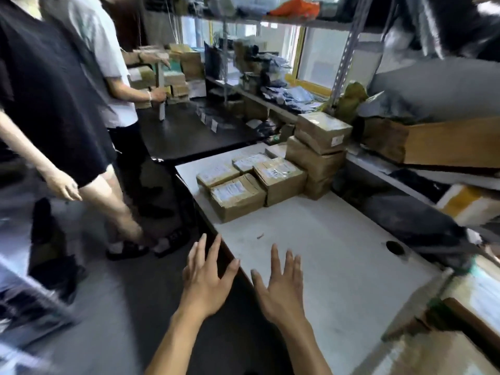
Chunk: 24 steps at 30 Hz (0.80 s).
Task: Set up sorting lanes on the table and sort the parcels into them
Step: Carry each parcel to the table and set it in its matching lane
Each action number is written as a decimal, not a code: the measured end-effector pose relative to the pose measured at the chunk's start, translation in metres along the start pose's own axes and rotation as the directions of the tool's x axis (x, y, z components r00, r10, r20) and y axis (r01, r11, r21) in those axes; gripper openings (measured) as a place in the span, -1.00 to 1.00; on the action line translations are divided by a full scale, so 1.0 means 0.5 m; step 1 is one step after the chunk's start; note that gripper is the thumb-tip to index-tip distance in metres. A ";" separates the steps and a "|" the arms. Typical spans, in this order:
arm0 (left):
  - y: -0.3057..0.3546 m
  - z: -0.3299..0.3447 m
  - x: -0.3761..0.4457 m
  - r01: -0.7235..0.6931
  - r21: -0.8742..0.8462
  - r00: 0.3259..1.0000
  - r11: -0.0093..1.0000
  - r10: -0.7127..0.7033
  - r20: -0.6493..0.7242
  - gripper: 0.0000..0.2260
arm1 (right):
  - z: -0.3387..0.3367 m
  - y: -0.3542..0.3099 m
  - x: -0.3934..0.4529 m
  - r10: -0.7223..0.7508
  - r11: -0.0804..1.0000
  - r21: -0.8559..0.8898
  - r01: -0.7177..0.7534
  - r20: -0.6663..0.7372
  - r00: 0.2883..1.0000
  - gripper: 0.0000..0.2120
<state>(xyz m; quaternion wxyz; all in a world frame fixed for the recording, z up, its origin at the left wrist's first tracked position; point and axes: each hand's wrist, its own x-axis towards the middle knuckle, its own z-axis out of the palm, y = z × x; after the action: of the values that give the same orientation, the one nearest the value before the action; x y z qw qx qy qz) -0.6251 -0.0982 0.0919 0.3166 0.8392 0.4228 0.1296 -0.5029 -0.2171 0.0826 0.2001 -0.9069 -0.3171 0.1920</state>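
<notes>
A cluttered parcel room with shelves. On the white counter [324,239], taped cardboard parcels [251,182] cluster at the far end, long sides angled away rightward. Left hand [203,282] and right hand [281,290] hover near the counter's near edge, fingers spread wide, holding nothing.

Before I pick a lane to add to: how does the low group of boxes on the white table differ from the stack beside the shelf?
The low group lies one layer deep, spread toward the white table's left edge; the stack rises several boxes high beside the shelf. The group's labels face up; the stack's top box carries a small label on its side. Both are taped brown cardboard.
</notes>
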 end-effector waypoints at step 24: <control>-0.085 -0.038 0.819 -0.045 0.048 0.973 0.998 0.033 0.230 -0.35 | 0.073 -0.266 0.690 0.003 0.997 0.077 0.004 -0.085 0.996 -0.30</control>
<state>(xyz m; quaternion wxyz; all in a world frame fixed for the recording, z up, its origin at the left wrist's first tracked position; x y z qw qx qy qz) -0.4118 0.2527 0.0588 0.3381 0.8648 0.3702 0.0270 -0.3364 0.1123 0.0398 0.2482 -0.9058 -0.3008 0.1654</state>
